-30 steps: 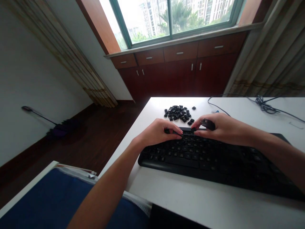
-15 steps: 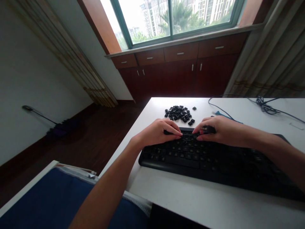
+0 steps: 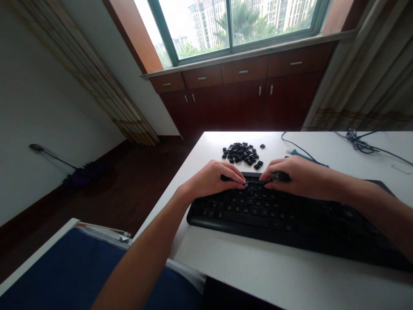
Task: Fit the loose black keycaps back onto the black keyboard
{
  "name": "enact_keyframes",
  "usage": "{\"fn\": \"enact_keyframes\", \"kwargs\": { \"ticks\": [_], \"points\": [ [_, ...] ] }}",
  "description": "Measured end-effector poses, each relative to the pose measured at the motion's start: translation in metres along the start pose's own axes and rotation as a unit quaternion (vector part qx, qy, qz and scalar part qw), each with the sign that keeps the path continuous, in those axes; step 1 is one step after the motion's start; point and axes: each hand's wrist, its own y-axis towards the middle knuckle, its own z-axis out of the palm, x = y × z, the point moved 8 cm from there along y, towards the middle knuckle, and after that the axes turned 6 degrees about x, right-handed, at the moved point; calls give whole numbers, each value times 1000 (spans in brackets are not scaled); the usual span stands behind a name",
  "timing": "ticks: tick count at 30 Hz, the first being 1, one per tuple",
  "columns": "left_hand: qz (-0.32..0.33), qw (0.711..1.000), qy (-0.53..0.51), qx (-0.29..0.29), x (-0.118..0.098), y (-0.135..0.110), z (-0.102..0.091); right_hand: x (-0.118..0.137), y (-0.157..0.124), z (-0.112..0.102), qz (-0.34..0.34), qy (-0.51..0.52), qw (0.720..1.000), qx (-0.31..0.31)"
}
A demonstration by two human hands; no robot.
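A black keyboard [image 3: 247, 218] lies on the white table, with keycaps gone from parts of its rows. My left hand [image 3: 216, 180] pinches at the upper rows, thumb and forefinger tips pressed together against the keyboard; anything between them is too small to make out. Opposite it, my right hand [image 3: 305, 176] is closed with its fingertips on the same rows. A dark, rounded tool [image 3: 280, 176] shows inside that hand, its kind mostly hidden by the fingers. Beyond the keyboard sits a heap of loose black keycaps [image 3: 240, 152], with a few lying apart.
A blue tool [image 3: 305, 156] lies partly behind my right hand. Past it, a black cable [image 3: 358, 142] is coiled on the white table [image 3: 219, 247], near a thin bent wire [image 3: 401, 169]. A blue fabric item [image 3: 80, 267] is at the lower left.
Both hands stay at the same upper rows. My right fingers have shifted slightly, and the red part seen beside the dark tool no longer shows.
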Motion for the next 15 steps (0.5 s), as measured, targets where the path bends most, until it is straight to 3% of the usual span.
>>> {"fn": "enact_keyframes", "kwargs": {
  "ticks": [6, 15],
  "points": [
    [-3, 1000, -5, 13, 0, 0, 1, -7, -2, -2, 33, 13, 999, -15],
    [-1, 1000, -1, 5, -2, 0, 2, 4, -2, -2, -25, 13, 999, -16]
  ]
}}
